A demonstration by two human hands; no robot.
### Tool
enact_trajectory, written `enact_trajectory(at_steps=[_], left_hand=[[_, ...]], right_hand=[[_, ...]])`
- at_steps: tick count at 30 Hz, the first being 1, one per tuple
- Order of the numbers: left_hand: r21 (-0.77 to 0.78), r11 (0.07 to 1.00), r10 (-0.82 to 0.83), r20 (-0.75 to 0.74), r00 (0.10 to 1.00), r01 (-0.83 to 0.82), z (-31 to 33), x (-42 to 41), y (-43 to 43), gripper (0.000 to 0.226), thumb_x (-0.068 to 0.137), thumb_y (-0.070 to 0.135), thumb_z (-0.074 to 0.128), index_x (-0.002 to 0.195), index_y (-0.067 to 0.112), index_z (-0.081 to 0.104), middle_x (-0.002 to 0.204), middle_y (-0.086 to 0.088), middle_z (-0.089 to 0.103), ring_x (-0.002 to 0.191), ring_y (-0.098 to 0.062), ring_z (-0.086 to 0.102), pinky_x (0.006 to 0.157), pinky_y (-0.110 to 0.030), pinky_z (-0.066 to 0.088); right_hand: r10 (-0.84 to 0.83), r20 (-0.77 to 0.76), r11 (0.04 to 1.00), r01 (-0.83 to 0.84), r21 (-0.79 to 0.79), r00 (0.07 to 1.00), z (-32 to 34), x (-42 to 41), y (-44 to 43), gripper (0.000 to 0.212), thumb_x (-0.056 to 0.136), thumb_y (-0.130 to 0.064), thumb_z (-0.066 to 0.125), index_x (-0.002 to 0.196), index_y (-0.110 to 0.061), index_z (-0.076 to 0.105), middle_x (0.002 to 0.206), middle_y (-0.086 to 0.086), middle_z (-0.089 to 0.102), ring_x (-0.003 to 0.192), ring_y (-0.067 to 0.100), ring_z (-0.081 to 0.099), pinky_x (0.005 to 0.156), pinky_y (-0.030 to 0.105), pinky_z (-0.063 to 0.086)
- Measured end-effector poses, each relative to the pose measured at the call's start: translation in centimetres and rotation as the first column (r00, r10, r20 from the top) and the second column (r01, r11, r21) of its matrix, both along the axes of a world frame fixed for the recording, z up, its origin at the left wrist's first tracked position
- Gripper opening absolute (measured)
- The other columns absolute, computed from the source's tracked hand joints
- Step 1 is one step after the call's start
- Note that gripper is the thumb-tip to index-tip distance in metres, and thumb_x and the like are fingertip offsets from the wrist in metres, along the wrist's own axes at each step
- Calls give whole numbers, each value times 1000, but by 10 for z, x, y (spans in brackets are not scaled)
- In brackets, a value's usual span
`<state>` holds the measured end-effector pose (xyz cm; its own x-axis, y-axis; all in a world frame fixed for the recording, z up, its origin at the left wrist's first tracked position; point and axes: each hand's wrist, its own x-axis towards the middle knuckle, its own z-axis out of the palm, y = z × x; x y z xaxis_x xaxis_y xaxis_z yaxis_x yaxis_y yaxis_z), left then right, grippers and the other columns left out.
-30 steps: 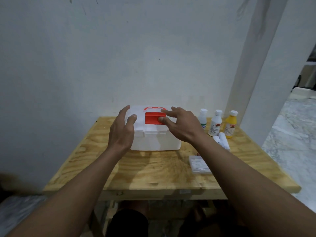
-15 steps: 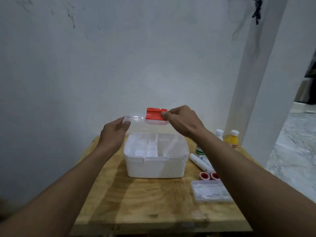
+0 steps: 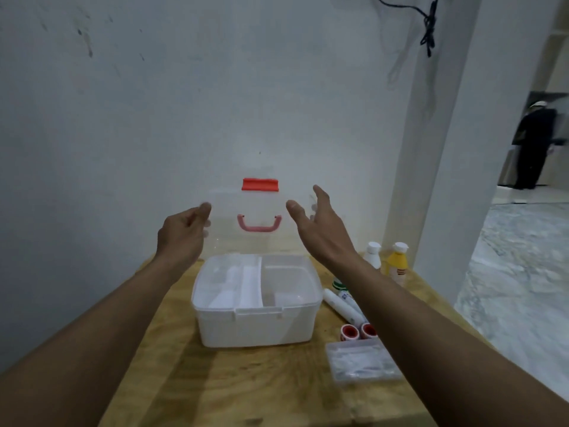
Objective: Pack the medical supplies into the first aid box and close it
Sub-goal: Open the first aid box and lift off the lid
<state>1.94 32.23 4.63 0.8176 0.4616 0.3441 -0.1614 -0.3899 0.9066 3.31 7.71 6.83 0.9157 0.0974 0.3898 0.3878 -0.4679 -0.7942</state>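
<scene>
**Lid up, box open, nothing packed yet**

The first aid box (image 3: 255, 306) stood open near the middle of the table (image 3: 215, 389), its inner tray showing empty compartments. Above the box's back edge the clear lid (image 3: 260, 217) stood nearly upright, its red latch (image 3: 260, 184) at the top and its pink handle (image 3: 259, 224) below. The left hand (image 3: 181, 234) gripped the lid's left edge, fingers (image 3: 205, 208) pinched around it. The right hand (image 3: 317, 223) was spread beside the lid's right edge, fingers loose; I could not tell whether it touched the plastic.

To the right of the box lay the supplies: a white bottle (image 3: 372, 254) and a yellow bottle (image 3: 397, 263) near the back, wrapped rolls (image 3: 341, 306) just beside the box wall, two red-cored tape rolls (image 3: 358, 331) in front of those, and a flat clear case (image 3: 360, 363) nearest the person.

My worry was the lid: held by one side only, it might drop forward onto the tray if released short of its resting angle. A right forearm sweeping low could also knock the bottles over.

Half a second earlier both hands had pinched the lid, barely raised; it had since swung upright, and the right hand had let go of the latch.
</scene>
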Motion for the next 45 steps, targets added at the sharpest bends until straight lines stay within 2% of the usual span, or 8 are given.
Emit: enact_trajectory(at_steps=[5,11,14,21,24,27,35,45], left_hand=[[-18,999,37,-81,996,-38,0,9,4,37,96,59,49,105,29,69,98,0,72,90,-24,70,92,-47,56],[-56,998,22,-158,987,-31,4,18,-1,28,99,34,54,120,24,69,114,-6,69,90,-24,67,82,-38,58],[-50,999,-16,-215,976,6,2,13,-3,42,99,19,54,141,20,55,115,-8,64,80,-18,62,67,-29,53],[-82,996,-54,-309,949,30,-11,3,-1,40,94,-2,58,130,13,60,117,-9,61,95,-22,59,68,-25,54],[-37,999,-44,-374,927,32,-16,-3,1,35,93,2,62,127,8,62,117,-10,62,104,-25,62,94,-33,53],[20,998,-47,-447,893,63,-23,-7,2,24,98,10,59,119,2,62,97,-4,61,82,-18,59,83,-32,51],[-87,994,-104,-542,834,67,-34,-13,8,58,92,49,53,130,5,57,125,-13,64,108,-32,64,99,-42,50],[407,851,-44,-577,816,333,-38,-52,-11,74,103,58,24,161,15,11,168,-1,10,154,-20,10,121,-37,10]], right_hand=[[72,-81,949,-93,-301,994,-30,-2,-2,76,104,-24,41,159,-18,-12,168,5,5,152,24,17,119,34,20],[51,-148,876,-116,-469,988,-48,-6,-4,69,103,-12,36,159,-8,-4,167,9,-8,154,21,3,117,25,8],[35,-181,857,-122,-500,983,-49,-13,-3,65,105,-16,35,159,-5,1,167,11,-5,153,24,8,119,28,12],[-2,-236,818,-135,-560,972,-46,-20,2,48,105,-22,32,148,0,35,155,19,35,137,34,40,103,35,34],[-5,-231,813,-131,-568,973,-47,-21,2,44,105,-23,33,141,-1,45,146,19,46,129,34,46,97,35,36],[-4,-236,820,-132,-557,972,-46,-24,2,43,105,-23,33,140,-1,46,145,19,47,128,34,47,100,37,37],[-5,-274,852,-139,-504,962,-43,-34,-1,48,106,-25,33,147,0,39,152,18,41,136,33,41,105,37,34],[63,-269,777,-217,-591,961,-44,-51,-15,63,106,-39,29,158,-6,14,167,8,9,151,25,17,117,36,20]])
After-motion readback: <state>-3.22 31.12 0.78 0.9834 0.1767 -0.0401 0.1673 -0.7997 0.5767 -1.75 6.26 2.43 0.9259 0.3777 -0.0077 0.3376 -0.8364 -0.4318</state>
